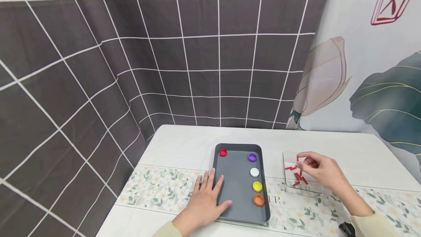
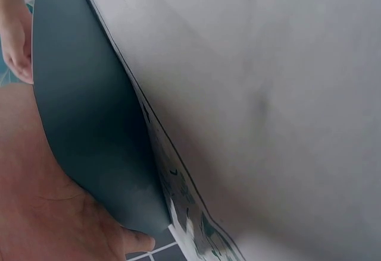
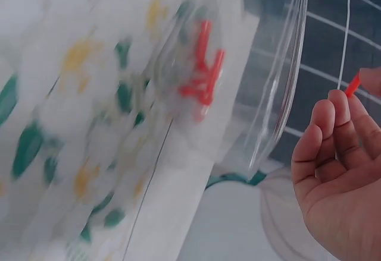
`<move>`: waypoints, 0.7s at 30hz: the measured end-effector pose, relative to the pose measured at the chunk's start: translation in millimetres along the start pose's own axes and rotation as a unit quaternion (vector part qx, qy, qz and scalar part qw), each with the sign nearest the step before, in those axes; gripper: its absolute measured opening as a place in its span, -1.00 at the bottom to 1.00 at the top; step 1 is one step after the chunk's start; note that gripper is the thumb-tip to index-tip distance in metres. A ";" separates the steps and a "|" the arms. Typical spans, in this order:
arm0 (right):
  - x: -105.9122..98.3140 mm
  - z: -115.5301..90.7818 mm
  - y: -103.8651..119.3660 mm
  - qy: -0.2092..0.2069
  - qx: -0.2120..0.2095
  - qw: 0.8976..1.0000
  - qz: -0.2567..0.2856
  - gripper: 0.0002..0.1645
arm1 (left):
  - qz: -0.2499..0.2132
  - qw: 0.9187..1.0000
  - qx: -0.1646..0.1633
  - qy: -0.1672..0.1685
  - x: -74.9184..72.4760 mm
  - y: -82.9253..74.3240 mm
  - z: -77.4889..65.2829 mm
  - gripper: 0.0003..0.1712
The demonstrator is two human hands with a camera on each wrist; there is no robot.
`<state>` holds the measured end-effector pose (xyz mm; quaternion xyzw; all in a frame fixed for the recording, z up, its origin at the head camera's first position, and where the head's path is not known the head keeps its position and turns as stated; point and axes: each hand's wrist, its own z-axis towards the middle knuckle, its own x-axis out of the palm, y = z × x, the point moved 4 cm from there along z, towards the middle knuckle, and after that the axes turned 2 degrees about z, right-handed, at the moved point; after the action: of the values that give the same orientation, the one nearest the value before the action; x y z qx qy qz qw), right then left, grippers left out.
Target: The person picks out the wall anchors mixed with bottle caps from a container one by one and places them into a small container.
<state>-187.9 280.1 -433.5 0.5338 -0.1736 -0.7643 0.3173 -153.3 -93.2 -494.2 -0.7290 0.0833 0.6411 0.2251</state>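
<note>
My left hand (image 1: 204,201) rests at the left edge of a dark grey rectangular tray (image 1: 235,189), its fingers straight and spread. In the left wrist view that hand lies along the tray's side. Over a clear plastic box (image 1: 307,190), my right hand (image 1: 325,171) pinches a small red stick (image 3: 353,87) between thumb and fingertip. Several more red sticks (image 3: 203,41) lie loose in the box. Small round dishes sit inside the tray: a red one (image 1: 223,152) at the far left, and purple (image 1: 252,157), white (image 1: 254,172), yellow (image 1: 257,186) and orange (image 1: 258,200) ones down the right side.
A white tablecloth with a floral band (image 1: 158,189) covers the table. Behind it hangs a dark curtain (image 1: 200,54) with white grid lines, and a leaf-patterned cloth (image 1: 388,101) hangs at the right. A small black object (image 1: 346,229) is beside the right sleeve.
</note>
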 end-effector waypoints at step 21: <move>-19.1 -15.5 -37.5 0.006 0.058 0.998 -0.033 -0.72 | 0.001 1.000 -0.002 0.009 -0.5 -0.4 0.4 -0.04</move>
<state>-180.4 321.7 -448.4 0.5613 -0.1980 -0.7598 0.2615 -153.6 -92.7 -493.7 -0.7351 0.0851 0.6349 0.2220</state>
